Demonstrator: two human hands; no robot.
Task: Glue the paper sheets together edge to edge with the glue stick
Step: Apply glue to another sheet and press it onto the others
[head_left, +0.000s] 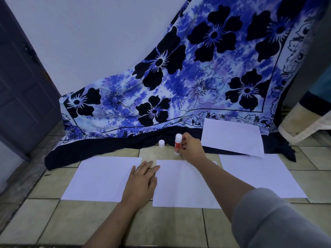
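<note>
Matt paper sheets (105, 178), glossy floor tiles (59, 221)

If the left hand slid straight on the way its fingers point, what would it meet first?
The left hand lies flat with fingers pointing up and right, their tips at the left edge of the middle sheet. That sheet comes first; farther along stands the glue stick in the right hand.
</note>
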